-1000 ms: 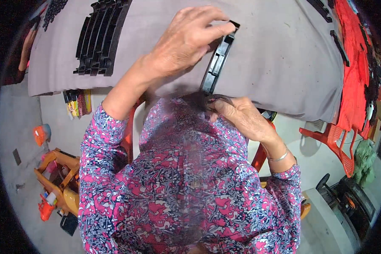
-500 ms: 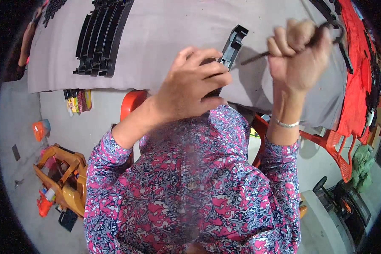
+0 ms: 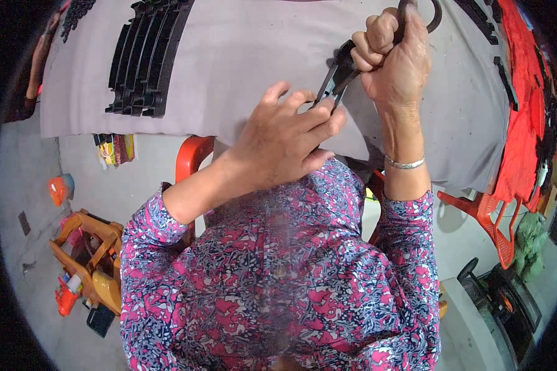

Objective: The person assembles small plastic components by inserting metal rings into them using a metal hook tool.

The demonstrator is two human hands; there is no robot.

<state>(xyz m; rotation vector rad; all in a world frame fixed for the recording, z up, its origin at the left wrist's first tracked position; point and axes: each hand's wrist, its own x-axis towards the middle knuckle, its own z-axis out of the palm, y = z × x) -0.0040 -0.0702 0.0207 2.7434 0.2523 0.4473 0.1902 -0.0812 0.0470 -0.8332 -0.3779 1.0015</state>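
Near the table's front edge, my left hand is closed around a long black plastic part, which tilts up and to the right. The fingers hide much of its near end. My right hand is a fist around what look like dark scissors, with a round handle loop standing out above the hand. Their narrow blade end points down and left into the channel of the black part, just beyond my left fingertips. Where exactly the tip touches is hard to make out.
A row of several curved black plastic parts lies at the left on the grey tablecloth. Black strips rest at the right, near red cloth. Red plastic chairs stand by the table, and a wooden toy is on the floor.
My right hand has moved left and away from me, bringing the scissors from beside the black part onto it. My left hand stays in place, its fingers slightly shifted.
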